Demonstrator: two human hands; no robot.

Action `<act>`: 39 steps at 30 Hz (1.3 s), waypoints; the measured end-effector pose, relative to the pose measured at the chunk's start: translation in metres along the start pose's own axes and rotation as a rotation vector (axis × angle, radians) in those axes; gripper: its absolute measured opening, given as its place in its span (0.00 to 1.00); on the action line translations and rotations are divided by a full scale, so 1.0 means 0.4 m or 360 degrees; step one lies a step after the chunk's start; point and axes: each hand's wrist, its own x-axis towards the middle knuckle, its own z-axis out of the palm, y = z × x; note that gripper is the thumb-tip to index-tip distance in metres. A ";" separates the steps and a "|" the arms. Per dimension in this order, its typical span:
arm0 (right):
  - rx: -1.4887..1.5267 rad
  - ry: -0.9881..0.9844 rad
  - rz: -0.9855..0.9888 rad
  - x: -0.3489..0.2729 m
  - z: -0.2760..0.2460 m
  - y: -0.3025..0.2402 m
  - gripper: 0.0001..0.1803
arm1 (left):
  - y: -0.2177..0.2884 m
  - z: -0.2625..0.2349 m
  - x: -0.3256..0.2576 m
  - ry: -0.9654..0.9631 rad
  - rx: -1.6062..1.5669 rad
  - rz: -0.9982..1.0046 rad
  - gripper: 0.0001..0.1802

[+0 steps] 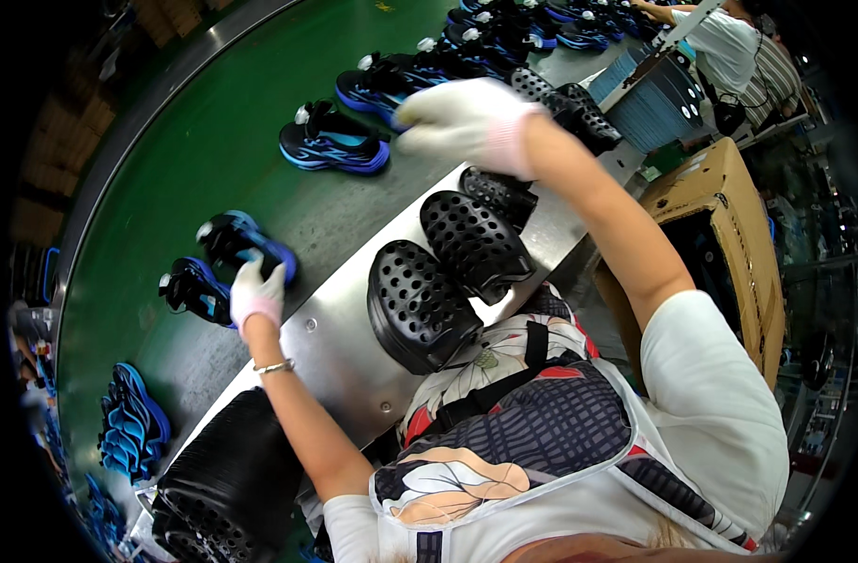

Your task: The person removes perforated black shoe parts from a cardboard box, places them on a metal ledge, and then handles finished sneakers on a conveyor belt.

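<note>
My left hand (258, 293), in a white glove with a pink cuff, is at a pair of blue-and-black sneakers on the green belt. Its thumb and forefinger are spread against the heel of the nearer sneaker (202, 289); the other sneaker (239, 242) lies just beyond. Gloved the same way and blurred by motion, my right hand (467, 122) hangs over the far right of the belt. Close to it are a single sneaker (333, 141) and a row of more sneakers (377, 83). The blur hides whether its fingers hold anything.
Black perforated toe-shaped shells (420, 305) stand on the metal ledge (340, 342) before me. A large black ribbed piece (227, 479) is at lower left, blue shoe parts (133, 422) on the belt (166, 169). To the right are a cardboard box (697, 183) and another person (729, 47).
</note>
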 end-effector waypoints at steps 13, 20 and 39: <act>-0.0393 0.0184 0.0701 -0.187 -0.097 0.322 0.38 | 0.184 -0.074 0.021 0.0410 -0.0023 0.0484 0.21; -0.0316 0.0027 0.0681 -0.168 -0.103 0.339 0.41 | 0.341 0.049 0.150 0.0160 -0.0218 0.0807 0.24; -0.0403 0.0557 0.0547 -0.200 -0.034 0.355 0.30 | 0.282 0.111 0.026 0.0130 -0.0323 0.0573 0.10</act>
